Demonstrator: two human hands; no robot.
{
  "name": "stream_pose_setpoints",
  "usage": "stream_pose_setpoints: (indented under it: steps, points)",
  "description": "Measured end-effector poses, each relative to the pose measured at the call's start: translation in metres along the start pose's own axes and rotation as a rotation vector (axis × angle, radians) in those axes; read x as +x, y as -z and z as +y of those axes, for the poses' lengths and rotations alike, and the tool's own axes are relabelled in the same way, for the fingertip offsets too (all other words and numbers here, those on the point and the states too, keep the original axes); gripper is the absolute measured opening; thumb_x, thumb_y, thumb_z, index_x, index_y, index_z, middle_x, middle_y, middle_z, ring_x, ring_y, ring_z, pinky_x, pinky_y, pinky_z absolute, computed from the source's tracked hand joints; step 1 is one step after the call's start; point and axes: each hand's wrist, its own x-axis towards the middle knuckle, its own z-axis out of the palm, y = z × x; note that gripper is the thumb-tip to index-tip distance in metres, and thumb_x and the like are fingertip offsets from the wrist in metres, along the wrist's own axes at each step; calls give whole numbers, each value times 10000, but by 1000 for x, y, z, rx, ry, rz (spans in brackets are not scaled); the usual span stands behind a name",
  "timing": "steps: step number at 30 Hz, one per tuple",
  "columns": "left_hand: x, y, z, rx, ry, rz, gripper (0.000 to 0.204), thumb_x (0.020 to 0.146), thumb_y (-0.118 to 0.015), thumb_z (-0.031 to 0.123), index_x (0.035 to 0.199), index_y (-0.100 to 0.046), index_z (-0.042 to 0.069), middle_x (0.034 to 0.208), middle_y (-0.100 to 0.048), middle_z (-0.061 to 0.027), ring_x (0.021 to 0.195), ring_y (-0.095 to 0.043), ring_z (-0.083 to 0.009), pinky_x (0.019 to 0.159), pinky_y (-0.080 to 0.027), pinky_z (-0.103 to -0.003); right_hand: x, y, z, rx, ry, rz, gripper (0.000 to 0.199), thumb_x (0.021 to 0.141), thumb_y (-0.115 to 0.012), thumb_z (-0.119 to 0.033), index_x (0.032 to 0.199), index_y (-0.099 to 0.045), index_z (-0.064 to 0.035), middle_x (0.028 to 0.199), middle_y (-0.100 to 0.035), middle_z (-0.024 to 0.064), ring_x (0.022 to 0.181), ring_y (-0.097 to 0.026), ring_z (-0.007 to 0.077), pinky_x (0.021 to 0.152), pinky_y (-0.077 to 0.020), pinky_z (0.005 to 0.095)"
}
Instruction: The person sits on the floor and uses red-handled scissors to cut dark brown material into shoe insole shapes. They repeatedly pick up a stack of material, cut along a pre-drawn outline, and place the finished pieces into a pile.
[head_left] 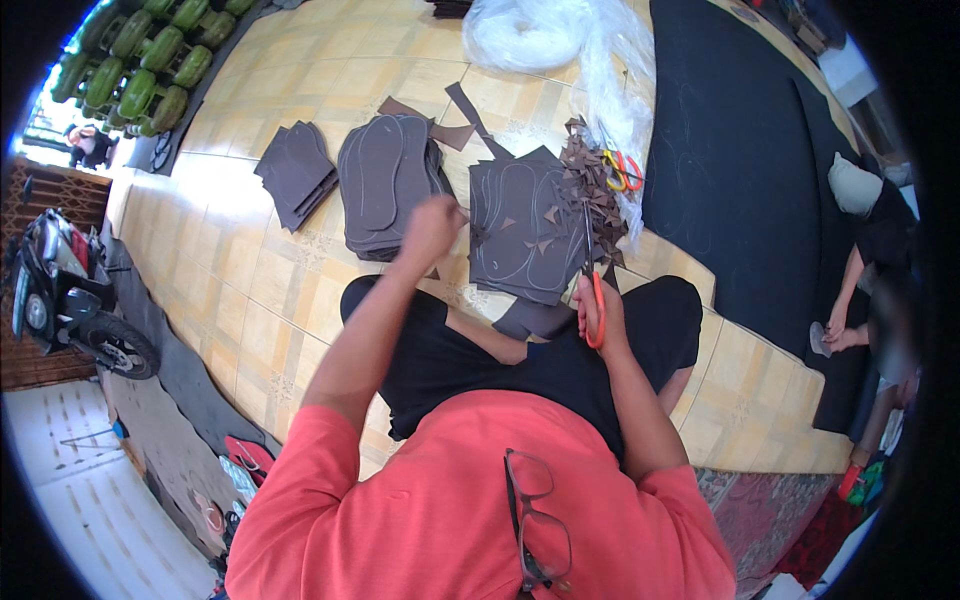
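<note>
In my right hand (612,318) I hold scissors (597,300) with orange handles, blades pointing away from me. They lie along the right edge of a stack of dark brown square sheets (520,235) marked with pale sole-shaped outlines. My left hand (433,230), slightly blurred, is closed at the right edge of a stack of cut sole-shaped pieces (385,180). Whatever its fingers may pinch cannot be made out. Small triangular offcuts (590,180) pile up beside the square stack, and a few lie on top of it.
A smaller stack of dark sheets (297,172) sits at the left. Yellow-and-red-handled scissors (624,170) rest by the offcuts. Clear plastic (530,30) lies beyond. Black sheeting (735,170) covers the right floor, where another person (870,220) sits. A motorcycle (75,290) stands far left.
</note>
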Motion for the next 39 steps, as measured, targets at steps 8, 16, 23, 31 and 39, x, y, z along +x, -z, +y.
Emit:
stream_pose_setpoints:
  steps: [8, 16, 23, 31, 39]
  points:
    - [-51, -97, 46, 255, 240, -73, 675, 679, -860, 320, 1092, -513, -86, 1078, -551, -232, 994, -597, -413, 861, -516, -456, 10, 2, 7, 137, -51, 24, 504, 974, -503, -474, 820, -553, 3, 527, -447, 26, 377, -434, 103, 340, -354, 252]
    - [-43, -101, 37, 260, 256, -68, 653, 639, -887, 259, 1061, -495, -47, 1060, -555, -235, 957, -620, -408, 812, -534, -445, 13, 2, 4, 193, -69, 18, 482, 981, -503, -445, 836, -543, 12, 534, -440, 28, 375, -427, 111, 335, -343, 257]
    - [-28, -81, 34, 38, 135, 78, 352, 785, -729, 104, 1037, -555, -69, 959, -623, -279, 940, -624, -434, 814, -516, -460, 15, 4, 7, 255, -77, 17, 483, 970, -525, -453, 835, -543, 11, 544, -441, 24, 376, -428, 116, 335, -343, 261]
    - [-17, 25, 91, -143, -98, 309, 199, 869, -613, 54, 1056, -599, -12, 917, -657, -257, 891, -636, -438, 762, -503, -438, 15, 4, 11, 255, -30, 41, 505, 965, -527, -469, 839, -545, 20, 546, -441, 28, 378, -430, 119, 336, -339, 263]
    - [-70, 50, 68, -974, 56, 345, 264, 891, -644, 57, 1132, -556, -6, 959, -669, -104, 800, -631, -176, 729, -491, -293, 4, 0, 1, 32, 40, 50, 454, 958, -549, -470, 807, -554, -42, 555, -478, 7, 414, -468, 92, 389, -397, 254]
